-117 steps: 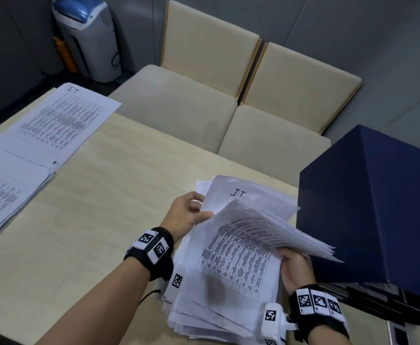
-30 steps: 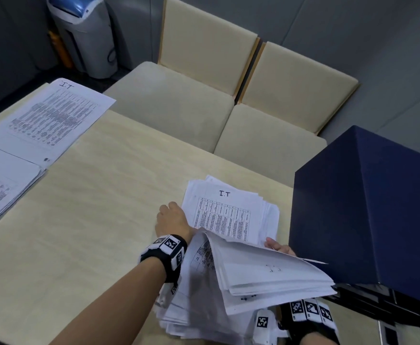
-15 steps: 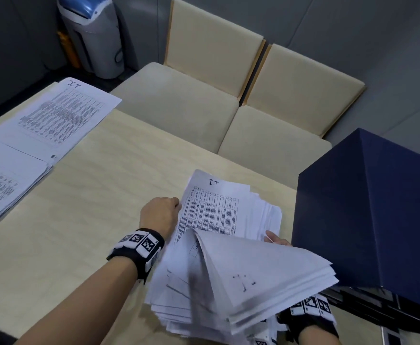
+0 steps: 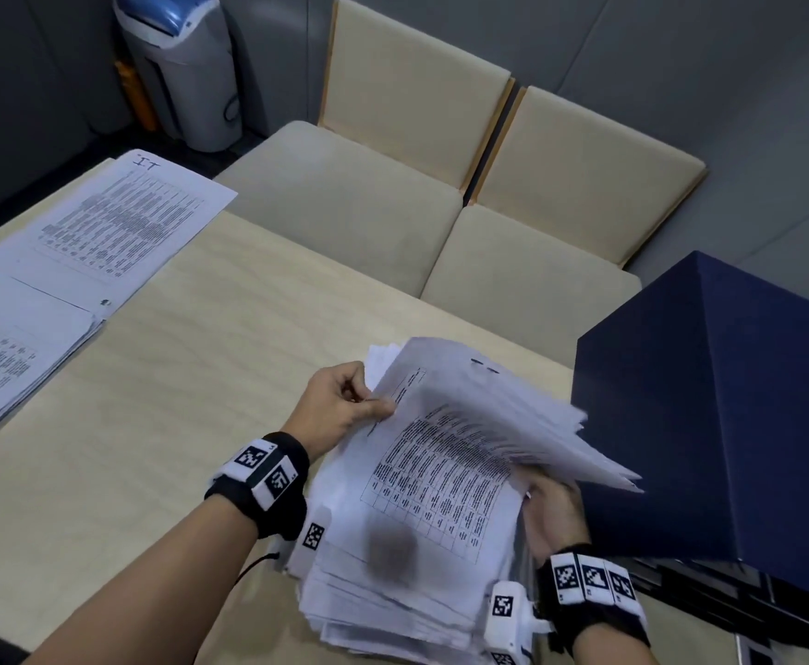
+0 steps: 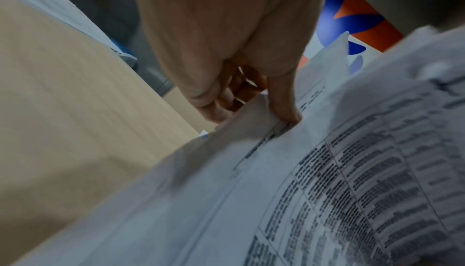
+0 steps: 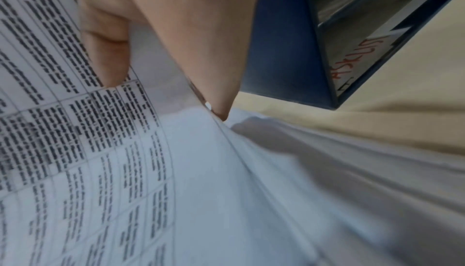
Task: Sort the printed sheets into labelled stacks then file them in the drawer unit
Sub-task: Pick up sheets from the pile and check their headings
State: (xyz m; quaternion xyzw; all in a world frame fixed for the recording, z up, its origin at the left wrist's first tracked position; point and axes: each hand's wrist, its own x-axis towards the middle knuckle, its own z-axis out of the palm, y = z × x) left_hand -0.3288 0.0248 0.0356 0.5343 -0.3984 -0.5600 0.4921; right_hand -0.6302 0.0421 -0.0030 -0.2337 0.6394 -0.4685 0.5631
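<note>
A thick unsorted pile of printed sheets lies at the table's near edge. My left hand pinches the top left corner of several sheets between thumb and fingers; the thumb presses on the printed table. My right hand grips the right edge of a lifted, fanned bundle, thumb on the print and fingers under it. At the far left lie two sorted stacks, one marked IT and one marked HR. The dark blue drawer unit stands right beside the pile.
The pale wooden table has bare surface between the sorted stacks and the pile. Two beige chairs stand behind the table, and a grey and blue bin sits in the far left corner. The drawer unit's open front shows a red handwritten label.
The bundle that my right hand held folded back has swung up and over the pile. My left hand has moved from the pile's left side onto the sheets' top left corner and pinches them.
</note>
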